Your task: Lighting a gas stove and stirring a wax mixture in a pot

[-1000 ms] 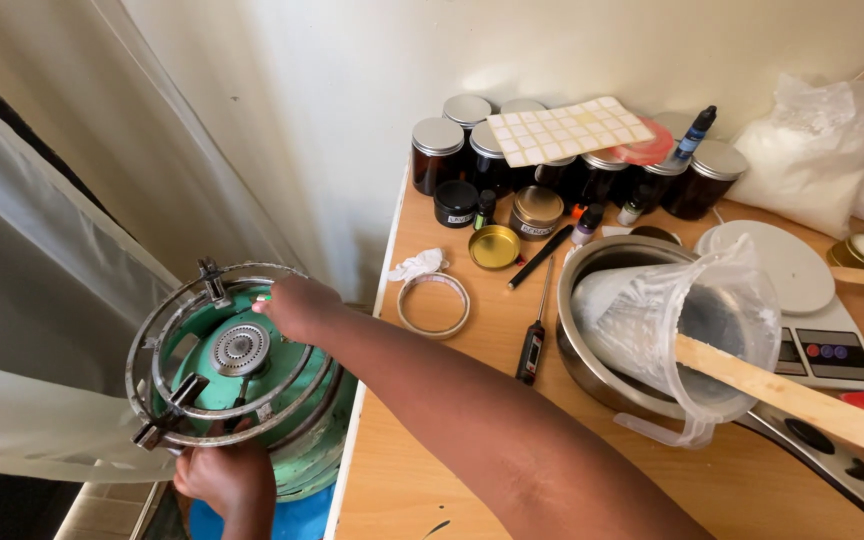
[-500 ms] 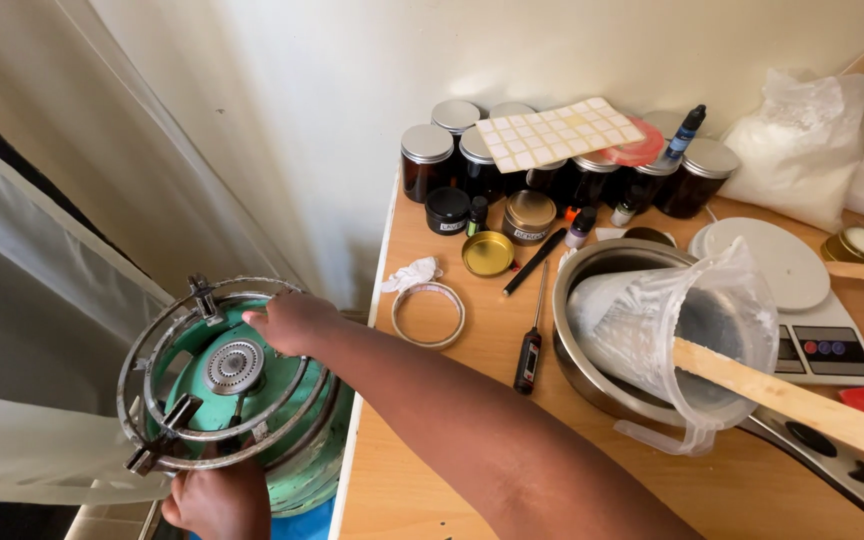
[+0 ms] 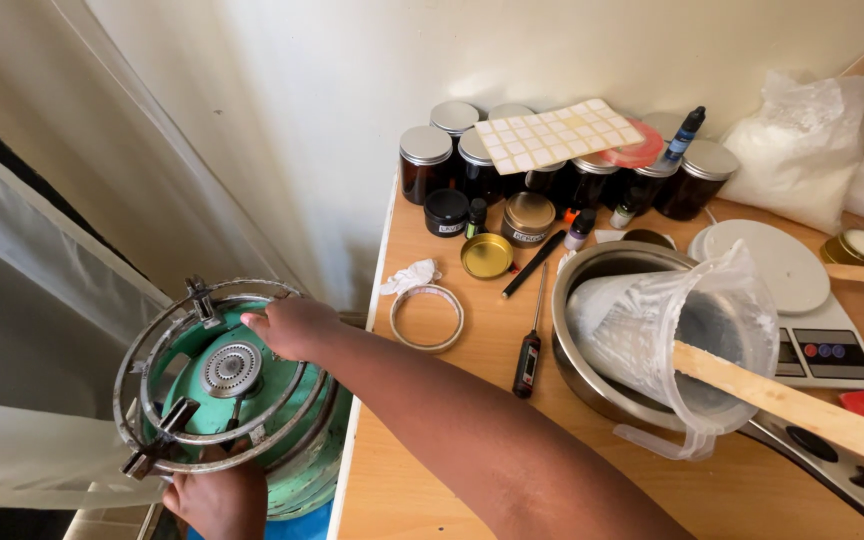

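A green gas cylinder (image 3: 304,438) with a burner head (image 3: 231,367) and a round metal pot-support ring (image 3: 157,332) stands left of the wooden table (image 3: 432,450). My right hand (image 3: 297,325) reaches across from the lower right and rests on the ring's far right side, with its fingers curled over the metal. My left hand (image 3: 217,500) grips the stove's near edge just under the ring. What its fingers hold there is hidden.
On the table are a steel bowl (image 3: 592,262) holding a plastic jug (image 3: 727,320) with a wooden stick (image 3: 792,402), a probe thermometer (image 3: 527,360), a tape ring (image 3: 428,317), dark lidded jars (image 3: 424,160), a kitchen scale (image 3: 822,345) and a white bag (image 3: 802,150). A pale curtain (image 3: 32,300) hangs at left.
Both hands stay on the stove. My right hand has slid a little lower along the ring, and the view has shifted slightly.
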